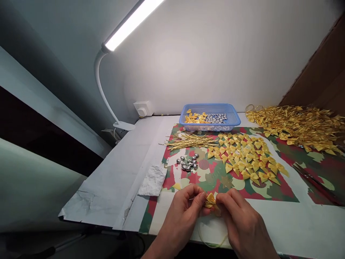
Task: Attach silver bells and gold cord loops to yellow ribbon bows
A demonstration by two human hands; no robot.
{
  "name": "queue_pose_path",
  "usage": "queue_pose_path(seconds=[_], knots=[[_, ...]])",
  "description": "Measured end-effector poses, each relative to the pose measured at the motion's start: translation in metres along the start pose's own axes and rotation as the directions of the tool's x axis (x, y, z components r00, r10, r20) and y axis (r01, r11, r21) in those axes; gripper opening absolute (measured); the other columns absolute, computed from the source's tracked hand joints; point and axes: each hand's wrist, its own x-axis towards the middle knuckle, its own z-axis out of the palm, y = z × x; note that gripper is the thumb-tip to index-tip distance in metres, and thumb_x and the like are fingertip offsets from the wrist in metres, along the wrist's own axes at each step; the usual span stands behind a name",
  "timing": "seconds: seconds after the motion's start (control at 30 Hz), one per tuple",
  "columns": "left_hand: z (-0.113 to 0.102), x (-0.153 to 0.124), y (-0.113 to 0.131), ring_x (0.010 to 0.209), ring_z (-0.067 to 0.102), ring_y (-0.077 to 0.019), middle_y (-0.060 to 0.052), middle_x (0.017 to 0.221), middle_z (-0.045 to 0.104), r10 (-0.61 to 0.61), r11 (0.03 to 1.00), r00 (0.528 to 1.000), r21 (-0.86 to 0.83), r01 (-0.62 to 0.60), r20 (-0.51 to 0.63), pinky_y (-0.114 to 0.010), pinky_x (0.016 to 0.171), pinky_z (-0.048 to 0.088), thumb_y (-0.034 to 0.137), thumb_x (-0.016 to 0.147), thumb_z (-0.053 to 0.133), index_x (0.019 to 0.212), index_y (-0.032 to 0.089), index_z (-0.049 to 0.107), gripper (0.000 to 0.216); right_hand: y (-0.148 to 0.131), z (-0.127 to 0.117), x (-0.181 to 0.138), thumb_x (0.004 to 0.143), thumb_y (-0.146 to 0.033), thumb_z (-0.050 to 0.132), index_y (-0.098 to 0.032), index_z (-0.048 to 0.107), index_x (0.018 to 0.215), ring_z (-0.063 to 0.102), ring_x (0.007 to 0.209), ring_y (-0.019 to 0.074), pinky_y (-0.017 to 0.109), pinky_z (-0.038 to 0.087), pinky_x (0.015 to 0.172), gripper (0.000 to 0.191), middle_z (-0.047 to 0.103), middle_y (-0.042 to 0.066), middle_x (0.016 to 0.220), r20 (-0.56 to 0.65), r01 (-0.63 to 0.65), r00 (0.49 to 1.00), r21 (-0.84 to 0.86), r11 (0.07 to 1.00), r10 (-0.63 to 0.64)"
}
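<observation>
The left hand (188,207) and right hand (241,217) pinch a bow (210,200) between them, above the table's (291,223) near edge. Uneven pull could distort the bow; the cord (212,247) looping below could snag.

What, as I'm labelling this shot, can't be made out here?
Head view: yellow bow, partly hidden by the left hand and right hand.
Head view: lamp, upper end cut off by the top edge.
Head view: gold heap, cut off at right; overlapping pieces hide others.
Head view: silver beads in the blue basket, too small to count.
</observation>
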Motion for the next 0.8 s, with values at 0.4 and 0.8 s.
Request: queue_pose_path(seconds=[0.4,0.8], knots=[[0.007,-0.008,-0.009,0.089,0.065,-0.0238,-0.009,0.097,0.069,0.214,0.958,0.976,0.188,-0.216,0.032,-0.032,0.081,0.049,0.018,0.088,0.062,0.075,0.016,0.074,0.018,-0.004,0.012,0.005,0.097,-0.011,0.044,-0.021,0.062,0.117,0.06,0.071,0.0139,0.021,0.053,0.063,0.029,0.053,0.002,0.082,-0.109,-0.037,0.992,0.173,0.984,0.057],[0.006,-0.006,-0.008,0.073,0.054,-0.0187,-0.002,0.077,0.062,0.165,0.963,0.984,0.205,-0.175,0.068,-0.028,0.068,0.041,0.021,0.089,0.058,0.071,0.018,0.06,0.018,0.006,-0.01,0.031,0.086,-0.043,0.068,-0.022,0.068,0.084,0.063,0.083,0.0173,0.022,0.051,0.06,0.021,0.063,0.006,0.097,0.047,-0.401,0.865,0.665,0.63,0.5]])
